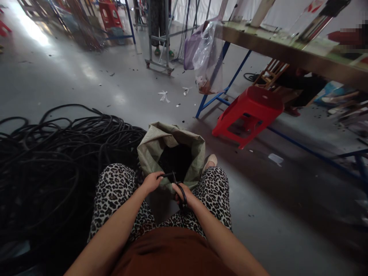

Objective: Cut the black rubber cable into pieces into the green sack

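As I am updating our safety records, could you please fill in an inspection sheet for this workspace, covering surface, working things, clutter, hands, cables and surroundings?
Surface: shiny grey floor.
Working things: open sack, dark contents inside; scissors; thin black piece at the sack's mouth.
Clutter: white scraps and small dark bits on the floor.
Hands: left hand grips the black piece; right hand grips the scissors, blades close to it.
Cables: tangled heap of black lengths at left; cable or tubing, cannot tell.
Surroundings: red stool by a table, plastic bag at the table's end, wheeled rack, another person's legs beyond.
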The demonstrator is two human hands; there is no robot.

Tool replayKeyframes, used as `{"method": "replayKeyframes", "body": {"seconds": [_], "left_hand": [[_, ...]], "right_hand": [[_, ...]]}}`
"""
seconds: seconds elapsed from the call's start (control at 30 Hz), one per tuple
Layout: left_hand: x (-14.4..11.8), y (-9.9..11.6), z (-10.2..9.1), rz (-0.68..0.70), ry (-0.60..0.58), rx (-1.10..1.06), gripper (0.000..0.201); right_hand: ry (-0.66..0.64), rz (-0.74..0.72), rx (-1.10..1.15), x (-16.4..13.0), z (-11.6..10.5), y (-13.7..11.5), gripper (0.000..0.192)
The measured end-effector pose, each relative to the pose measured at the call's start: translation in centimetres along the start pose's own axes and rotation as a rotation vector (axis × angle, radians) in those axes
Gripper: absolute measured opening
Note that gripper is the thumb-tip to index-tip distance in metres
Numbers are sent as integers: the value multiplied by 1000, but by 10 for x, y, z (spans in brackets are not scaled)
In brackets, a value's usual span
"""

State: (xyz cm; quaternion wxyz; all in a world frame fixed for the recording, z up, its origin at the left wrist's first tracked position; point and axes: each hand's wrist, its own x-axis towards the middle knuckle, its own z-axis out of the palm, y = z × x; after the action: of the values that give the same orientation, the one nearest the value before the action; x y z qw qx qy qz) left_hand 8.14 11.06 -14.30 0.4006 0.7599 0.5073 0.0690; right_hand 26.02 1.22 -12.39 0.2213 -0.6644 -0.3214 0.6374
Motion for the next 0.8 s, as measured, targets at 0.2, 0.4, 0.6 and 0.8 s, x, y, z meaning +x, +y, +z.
{"method": "replayKeyframes", "body": {"seconds": [0.2,0.4,0.6,0.8], "left_hand": [[-1,-1,0,21,-20,1,34],[0,-1,0,19,-53,-13,34],[-1,0,-1,23,-76,-7,35],[0,1,0,9,-85,2,34]], "right_hand": [[-11,10,22,4,1,4,36],[-37,-16,57,1,1,2,39],[-46,5,59,1,0,0,37],[19,5,28,1,2,-2,34]]}}
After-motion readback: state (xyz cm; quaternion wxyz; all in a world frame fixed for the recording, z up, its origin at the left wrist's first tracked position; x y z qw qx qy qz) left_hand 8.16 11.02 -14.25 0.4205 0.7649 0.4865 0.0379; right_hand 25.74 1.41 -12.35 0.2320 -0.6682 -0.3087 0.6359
